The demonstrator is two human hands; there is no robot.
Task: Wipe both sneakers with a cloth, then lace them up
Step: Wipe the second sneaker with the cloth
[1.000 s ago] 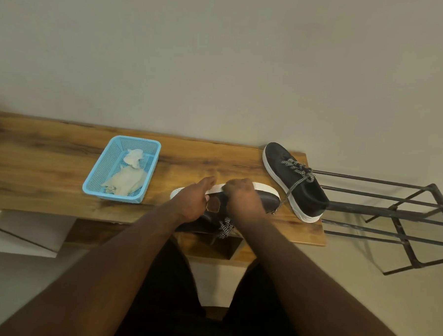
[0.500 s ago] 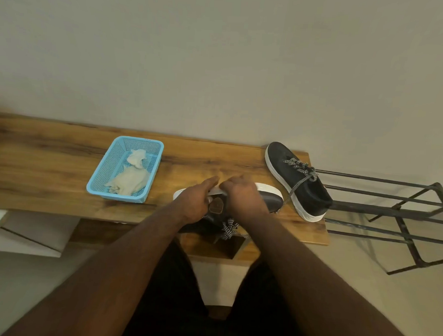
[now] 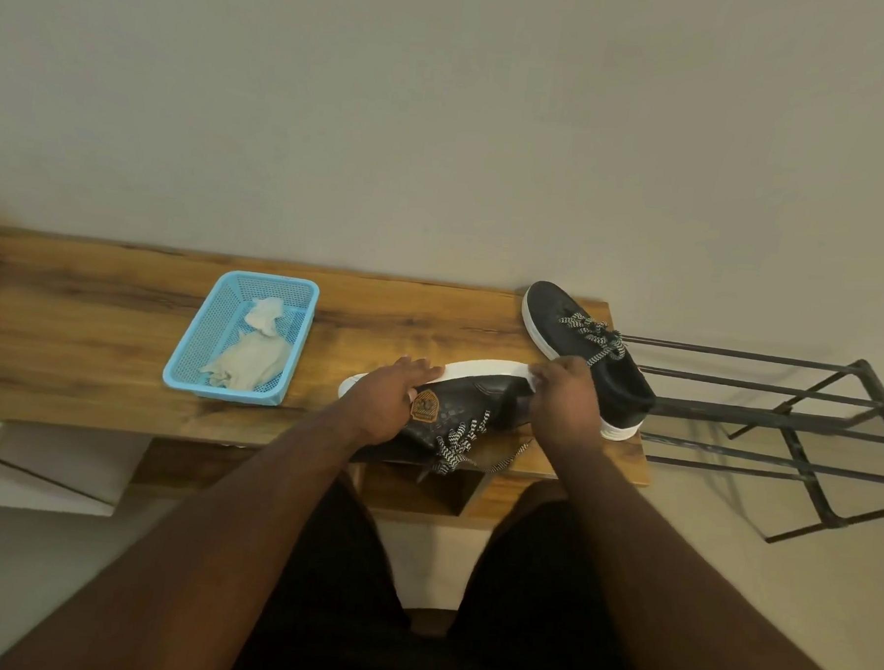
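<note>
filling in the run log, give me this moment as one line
stage: lacing | left hand holds near sneaker tipped on its side | right hand grips its toe end | cloth in blue basket

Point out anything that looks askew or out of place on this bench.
The near sneaker lies tipped on its side, white sole facing the wall, held by both hands; its laces dangle loose over the bench edge. The far sneaker sits upright at the bench's right end, heel overhanging.

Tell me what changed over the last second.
The right hand slid from mid-shoe toward the toe of the tipped sneaker, uncovering its side. The left hand kept holding the heel end. The other sneaker, basket and cloth stayed put.
</note>
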